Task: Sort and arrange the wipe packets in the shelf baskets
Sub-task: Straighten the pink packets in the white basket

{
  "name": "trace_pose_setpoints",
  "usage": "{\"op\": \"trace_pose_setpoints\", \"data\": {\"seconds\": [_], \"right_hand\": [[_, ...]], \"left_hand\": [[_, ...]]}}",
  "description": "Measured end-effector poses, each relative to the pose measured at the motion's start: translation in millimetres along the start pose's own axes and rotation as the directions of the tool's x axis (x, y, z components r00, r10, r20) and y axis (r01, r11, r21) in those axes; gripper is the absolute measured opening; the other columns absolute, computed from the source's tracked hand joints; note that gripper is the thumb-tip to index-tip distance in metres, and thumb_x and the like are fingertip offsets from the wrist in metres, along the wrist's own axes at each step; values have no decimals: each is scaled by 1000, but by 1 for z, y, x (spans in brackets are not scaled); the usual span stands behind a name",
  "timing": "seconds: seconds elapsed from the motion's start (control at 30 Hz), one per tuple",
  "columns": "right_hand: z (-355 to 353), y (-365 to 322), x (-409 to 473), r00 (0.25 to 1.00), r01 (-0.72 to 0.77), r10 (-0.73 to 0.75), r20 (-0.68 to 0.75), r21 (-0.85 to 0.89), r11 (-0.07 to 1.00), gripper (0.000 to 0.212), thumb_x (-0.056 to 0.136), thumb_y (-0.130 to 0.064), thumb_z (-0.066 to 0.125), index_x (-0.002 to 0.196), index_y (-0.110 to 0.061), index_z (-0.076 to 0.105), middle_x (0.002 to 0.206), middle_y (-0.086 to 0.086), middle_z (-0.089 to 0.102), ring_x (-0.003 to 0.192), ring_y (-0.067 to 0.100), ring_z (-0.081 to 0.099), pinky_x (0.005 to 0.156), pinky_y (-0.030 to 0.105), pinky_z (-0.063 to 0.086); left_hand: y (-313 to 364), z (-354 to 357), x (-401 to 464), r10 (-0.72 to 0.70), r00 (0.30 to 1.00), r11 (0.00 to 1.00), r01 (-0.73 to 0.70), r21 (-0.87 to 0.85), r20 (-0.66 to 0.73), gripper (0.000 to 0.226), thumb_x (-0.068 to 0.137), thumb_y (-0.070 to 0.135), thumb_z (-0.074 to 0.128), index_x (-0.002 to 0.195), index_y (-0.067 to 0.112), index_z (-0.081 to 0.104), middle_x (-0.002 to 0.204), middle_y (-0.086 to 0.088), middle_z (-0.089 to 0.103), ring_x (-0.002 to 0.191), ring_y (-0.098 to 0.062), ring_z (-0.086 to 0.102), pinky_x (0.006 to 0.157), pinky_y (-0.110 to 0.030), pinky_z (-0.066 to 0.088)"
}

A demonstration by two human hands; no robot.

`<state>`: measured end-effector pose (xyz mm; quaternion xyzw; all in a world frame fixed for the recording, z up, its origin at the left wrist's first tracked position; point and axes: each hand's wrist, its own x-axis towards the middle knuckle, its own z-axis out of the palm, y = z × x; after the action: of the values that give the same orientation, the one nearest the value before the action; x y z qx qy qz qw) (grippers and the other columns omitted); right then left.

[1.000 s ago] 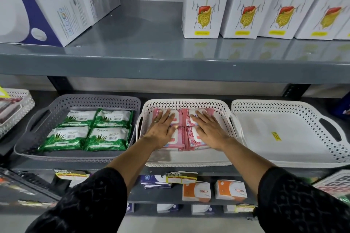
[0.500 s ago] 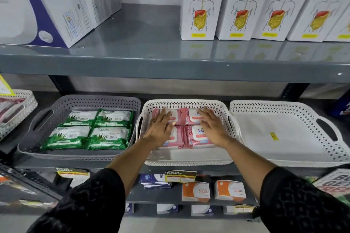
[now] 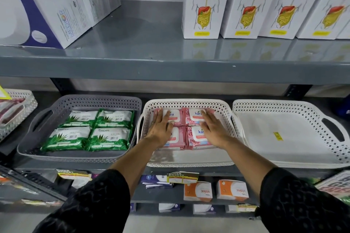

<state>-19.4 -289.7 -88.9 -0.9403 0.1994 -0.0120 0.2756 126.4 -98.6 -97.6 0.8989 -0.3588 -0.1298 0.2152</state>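
Several pink wipe packets (image 3: 193, 117) lie flat in a two-by-two block at the back of the middle white basket (image 3: 189, 162). My left hand (image 3: 160, 128) rests flat on the left packets, fingers spread. Over the right packets lies my right hand (image 3: 214, 128), also flat with fingers spread. Neither hand grips anything. Several green wipe packets (image 3: 91, 130) fill the grey basket (image 3: 79, 156) to the left in a two-by-two block. The white basket (image 3: 295, 164) on the right holds no packets, only a small yellow sticker (image 3: 278, 136).
The upper grey shelf (image 3: 170, 70) overhangs the baskets and carries white boxes (image 3: 204, 5). Another white basket (image 3: 20, 106) with reddish goods sits at the far left. Below are small orange-and-white boxes (image 3: 198, 191) and price tags (image 3: 182, 177).
Both hands have slid apart and toward the back of the middle basket, uncovering more of the pink packets' labels. The packets look pressed closer to the back wall.
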Motion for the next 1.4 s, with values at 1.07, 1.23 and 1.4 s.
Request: {"op": "trace_pose_setpoints", "data": {"seconds": [1.07,1.23,1.4], "right_hand": [[-4,-10,7,997,-14,21,68,-98,995,57,102,-47,28,152,-40,4,161,-7,-13,147,15,-14,120,46,1],[-2,-12,5,999,-19,24,49,-102,995,57,102,-47,30,153,-39,7,162,-7,-11,147,15,-12,120,48,5],[0,-12,4,1000,-8,11,28,-102,995,55,102,-43,30,153,-36,11,162,-5,-8,148,17,-10,120,48,3]], "left_hand": [[4,-9,-3,-1,996,1000,3,-14,89,58,100,47,25,148,34,-5,150,5,-30,136,-18,-29,111,-38,-8],[4,-10,-6,-5,994,1000,3,21,108,55,101,45,24,148,35,-1,149,6,-31,136,-19,-28,113,-47,-1],[-2,-8,-4,25,996,1000,-24,-14,83,55,100,46,26,149,35,4,151,6,-28,137,-21,-30,116,-48,-2]]}}
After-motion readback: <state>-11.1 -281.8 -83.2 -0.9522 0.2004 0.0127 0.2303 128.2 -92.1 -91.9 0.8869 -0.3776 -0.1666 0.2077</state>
